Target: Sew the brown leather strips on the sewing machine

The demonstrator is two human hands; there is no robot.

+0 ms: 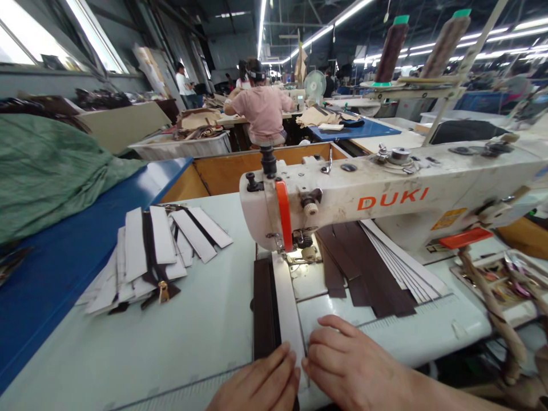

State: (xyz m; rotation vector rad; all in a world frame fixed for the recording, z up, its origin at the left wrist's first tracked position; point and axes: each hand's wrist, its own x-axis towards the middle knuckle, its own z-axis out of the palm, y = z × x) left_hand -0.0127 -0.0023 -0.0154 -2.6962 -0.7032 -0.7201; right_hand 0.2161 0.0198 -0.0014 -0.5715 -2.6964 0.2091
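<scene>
On the left, a wrinkled green cloth (pixel 51 171) makes a big soft heap, cut off by the edge. It lies on a shiny blue table (pixel 64 274). Next, a messy pile of zipper pieces (pixel 133 245) sits on the pale, smooth sewing table (pixel 205 331). They have flat white strips and dark cloth; they overlap too much to count. One gold zipper pull (pixel 163 292) shows clearly.

In the middle, a dark brown strip (pixel 264 308) lies just beside a long white strip (pixel 287 308). The white one's far end is hidden under the sewing machine (pixel 342 188). The left hand (pixel 261 382) lies over the near part, fingers close together, tips on the white strip. Its thumb is hidden and its wrist is cut off, so I cannot tell if it pinches. Farther off, one person in a pink top (pixel 263 114) sits with their back to us.

The hard, scuffed machine has one orange bar (pixel 283 214). The right hand (pixel 355 365) is bent, its fingertips by the white strip's right edge; I cannot tell if it grips. Past it lie flat brown pieces (pixel 363 268) and a fan of thin white strips (pixel 398 262). Two tall thread cones stand above. At the far right, a tray (pixel 520 311) holds small, blurry things.
</scene>
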